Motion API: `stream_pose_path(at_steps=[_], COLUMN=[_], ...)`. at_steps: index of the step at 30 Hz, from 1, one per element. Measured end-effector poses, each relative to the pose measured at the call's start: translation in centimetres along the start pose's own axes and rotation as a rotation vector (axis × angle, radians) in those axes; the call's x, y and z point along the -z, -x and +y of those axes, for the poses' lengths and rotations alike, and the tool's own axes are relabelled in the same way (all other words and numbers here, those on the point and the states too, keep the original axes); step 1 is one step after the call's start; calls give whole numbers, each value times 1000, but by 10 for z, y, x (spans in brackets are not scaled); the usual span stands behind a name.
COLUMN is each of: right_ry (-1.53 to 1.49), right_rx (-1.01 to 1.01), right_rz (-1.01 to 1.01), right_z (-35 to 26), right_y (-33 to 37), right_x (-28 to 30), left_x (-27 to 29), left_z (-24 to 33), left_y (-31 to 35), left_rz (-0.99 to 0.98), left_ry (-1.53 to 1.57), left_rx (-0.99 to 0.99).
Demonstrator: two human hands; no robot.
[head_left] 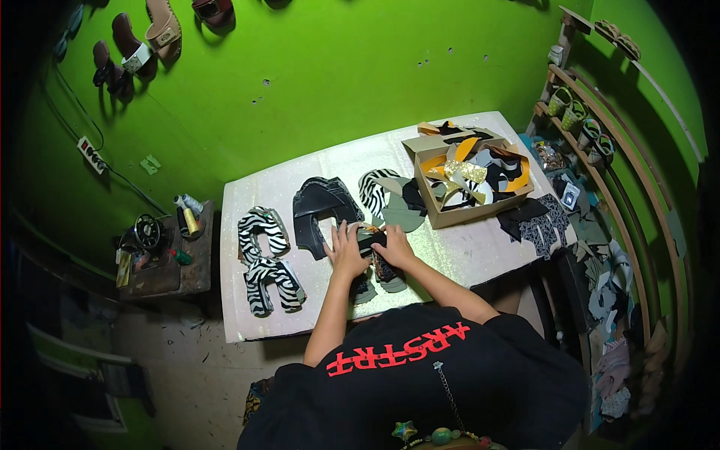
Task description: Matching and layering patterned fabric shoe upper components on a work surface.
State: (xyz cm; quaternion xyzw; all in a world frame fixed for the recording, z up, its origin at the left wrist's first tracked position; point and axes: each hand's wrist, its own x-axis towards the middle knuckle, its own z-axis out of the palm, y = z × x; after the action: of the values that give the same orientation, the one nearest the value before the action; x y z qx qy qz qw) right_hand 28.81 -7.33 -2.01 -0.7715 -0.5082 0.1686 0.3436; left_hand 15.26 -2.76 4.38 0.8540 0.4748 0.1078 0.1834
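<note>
Both my hands are over the white tabletop [315,165], near its front edge. My left hand [346,251] has its fingers stretched and apart, resting beside a small black piece of material [367,243]. My right hand [395,248] is closed on the right end of that piece. Dark patterned pieces and olive-green pieces [391,285] lie under and in front of my hands. A stack of black U-shaped cut pieces [319,196] is just beyond my left hand. Zebra-striped pieces [373,185] and olive-green pieces [403,213] lie beyond my right hand.
Two zebra-striped stacks [264,230] lie at the table's left. An open cardboard box [459,215] of scraps stands at the right, near grey patterned pieces [544,229]. A sewing machine [150,232] is on a small table at left. A wooden rack [600,112] holds sandals.
</note>
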Motion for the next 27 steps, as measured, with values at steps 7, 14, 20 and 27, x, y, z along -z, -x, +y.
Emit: stream_pose_path(at_steps=[7, 14, 20, 27], right_ry=[26, 328, 284, 22], right_rx=[-55, -57, 99, 6], right_rz=[43, 93, 212, 384], right_z=[31, 45, 65, 56], right_y=[-26, -19, -22, -26], right_x=[12, 28, 21, 23], left_x=[-33, -37, -34, -42], left_z=[-28, -25, -24, -33], left_y=[-9, -3, -5, -4], left_rz=[-66, -35, -86, -49], left_ry=[-67, -65, -56, -27], left_rx=[86, 94, 103, 65])
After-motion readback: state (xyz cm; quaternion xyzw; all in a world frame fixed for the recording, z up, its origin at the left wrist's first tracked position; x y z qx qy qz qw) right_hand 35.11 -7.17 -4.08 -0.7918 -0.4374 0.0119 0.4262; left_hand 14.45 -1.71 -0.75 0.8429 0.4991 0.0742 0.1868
